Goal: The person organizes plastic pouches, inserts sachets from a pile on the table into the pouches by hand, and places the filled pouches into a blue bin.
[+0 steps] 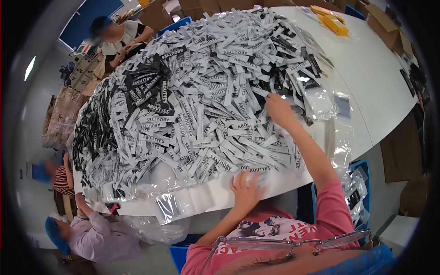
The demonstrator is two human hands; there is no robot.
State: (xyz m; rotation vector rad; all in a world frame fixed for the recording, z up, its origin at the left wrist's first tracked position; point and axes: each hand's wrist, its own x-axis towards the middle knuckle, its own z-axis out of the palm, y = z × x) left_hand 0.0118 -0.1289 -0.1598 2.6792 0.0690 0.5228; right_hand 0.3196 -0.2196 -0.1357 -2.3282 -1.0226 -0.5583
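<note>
A large heap of narrow white strips (215, 87) printed "ABOUTYES" covers the table before me. My right hand (278, 111) reaches into the right part of the heap, its fingers pinched on a white strip (260, 92). Close to the table's near edge, my left hand (246, 189) is over the front of the heap, fingers apart and slightly blurred, with nothing seen in it. Black strips (149, 89) with the same lettering lie among the white ones, left of centre.
Clear plastic bags (174, 206) lie along the white table's near edge; another bag (341, 107) is at the right. Yellow packets (333, 23) sit at the far right. Co-workers stand at the far left (121, 43) and near left (103, 236). Cardboard boxes (385, 27) line the right.
</note>
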